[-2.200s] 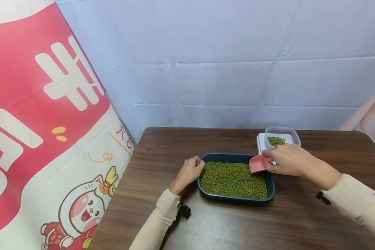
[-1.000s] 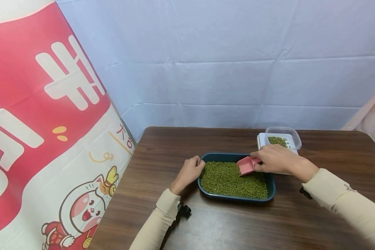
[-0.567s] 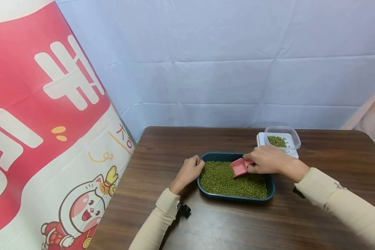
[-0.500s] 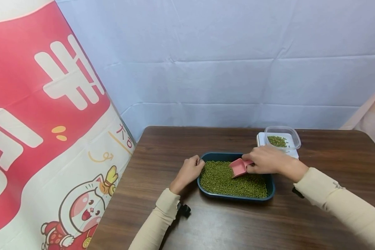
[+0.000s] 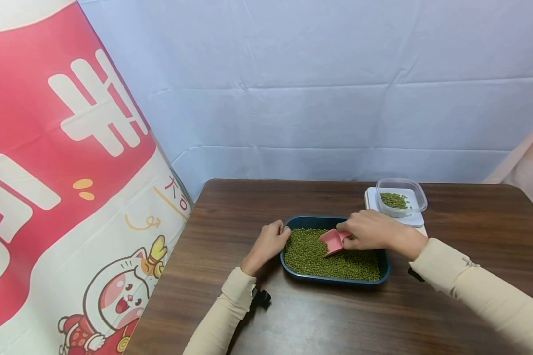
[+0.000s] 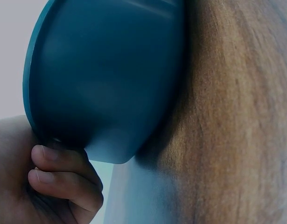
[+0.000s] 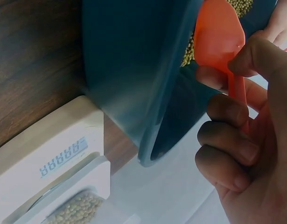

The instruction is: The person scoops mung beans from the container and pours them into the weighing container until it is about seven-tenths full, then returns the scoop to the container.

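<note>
In the head view, green mung beans (image 5: 324,264) fill much of a dark teal tub (image 5: 333,281) on the table. My left hand (image 5: 268,244) grips the tub's left rim, and its curled fingers (image 6: 64,179) show at the rim in the left wrist view. My right hand (image 5: 375,230) holds a pink scoop (image 5: 332,242) by its handle. The scoop's front edge is down at the beans, right of the tub's middle. Seen from the right wrist, the thumb lies on the scoop's neck and the fingers wrap its handle; the underside of the scoop (image 7: 219,32) faces the camera.
Behind the tub at right stands a white kitchen scale (image 5: 415,220) with digits on its display (image 7: 64,156). A clear plastic container (image 5: 419,197) on it holds a small heap of beans (image 5: 393,200). A pale cloth hangs behind the table (image 5: 248,202), a printed banner at left.
My right hand has moved left over the tub with the scoop, from its right end toward the middle, down into the beans. The left hand has stayed on the rim.
</note>
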`<state>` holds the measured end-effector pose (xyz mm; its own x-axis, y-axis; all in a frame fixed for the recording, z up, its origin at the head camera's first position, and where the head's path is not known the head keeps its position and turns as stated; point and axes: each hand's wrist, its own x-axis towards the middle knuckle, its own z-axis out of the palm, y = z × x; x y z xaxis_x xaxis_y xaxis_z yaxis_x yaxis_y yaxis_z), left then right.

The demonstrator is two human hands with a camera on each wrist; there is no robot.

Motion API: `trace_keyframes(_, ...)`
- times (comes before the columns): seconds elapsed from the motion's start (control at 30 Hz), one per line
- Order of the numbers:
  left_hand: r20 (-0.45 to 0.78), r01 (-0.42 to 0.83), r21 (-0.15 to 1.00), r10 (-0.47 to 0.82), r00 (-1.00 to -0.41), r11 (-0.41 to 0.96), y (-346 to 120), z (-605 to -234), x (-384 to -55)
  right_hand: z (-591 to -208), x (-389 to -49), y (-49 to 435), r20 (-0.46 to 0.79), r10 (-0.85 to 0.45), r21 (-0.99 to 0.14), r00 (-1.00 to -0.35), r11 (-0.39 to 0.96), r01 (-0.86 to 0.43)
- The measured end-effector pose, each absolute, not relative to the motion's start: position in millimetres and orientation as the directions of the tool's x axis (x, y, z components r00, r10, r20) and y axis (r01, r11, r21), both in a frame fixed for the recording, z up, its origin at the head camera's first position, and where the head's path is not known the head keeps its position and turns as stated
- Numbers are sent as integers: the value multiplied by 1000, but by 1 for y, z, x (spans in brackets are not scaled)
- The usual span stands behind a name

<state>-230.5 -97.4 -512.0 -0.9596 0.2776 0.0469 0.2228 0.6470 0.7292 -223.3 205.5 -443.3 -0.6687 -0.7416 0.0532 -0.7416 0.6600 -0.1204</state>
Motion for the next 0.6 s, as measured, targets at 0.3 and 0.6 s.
trace_keyframes(0.3, 45, 223, 732, 281, -959, 643, -98, -511, -230, -444, -221, 199, 33, -740, -135, -672, 663, -736)
trace_keyframes(0.6, 58, 233, 732, 282, -958, 641, -98, -511, -230, -448, -220, 188, 17, -745, -151, -667, 657, -739)
